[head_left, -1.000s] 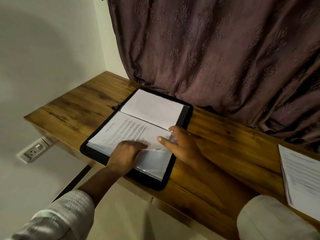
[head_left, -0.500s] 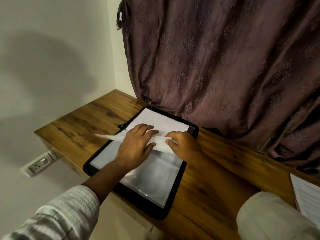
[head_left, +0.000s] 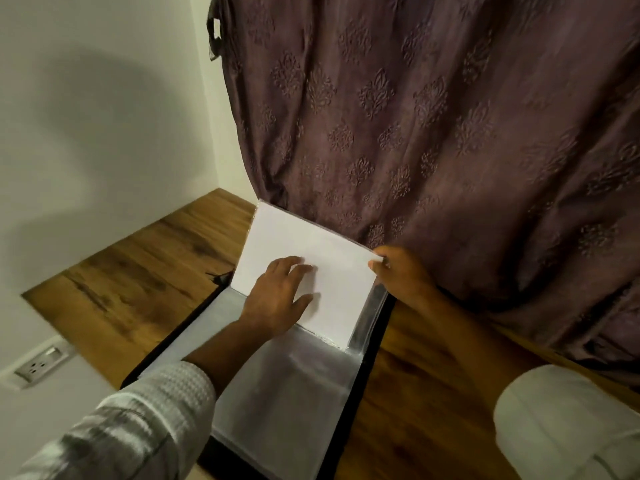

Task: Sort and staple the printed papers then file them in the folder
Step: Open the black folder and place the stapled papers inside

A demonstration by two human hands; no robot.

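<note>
Wood-grain desk [head_left: 138, 271] carries a black folder [head_left: 367, 375], which lies open with its far end against a mauve patterned curtain [head_left: 433, 133]. A white page [head_left: 311, 244] stands raised from the folder, tilted up and back toward the curtain, its lower edge at the fold where the clear pockets [head_left: 287, 393] begin. Our left hand [head_left: 277, 299] lies flat on the face of the page, fingers straight and spread, gripping nothing. Our right hand [head_left: 401, 275] pinches the page's upper right corner between thumb and fingers. The side of the page toward us is blank, and a strip of clear plastic shows along its right edge. The pockets lie flat in the folder's near half; we cannot tell what they hold. Both our forearms enter from the bottom in pale sleeves [head_left: 138, 427]. A socket [head_left: 38, 367] sits in the white wall [head_left: 86, 116] below the desk at left.
</note>
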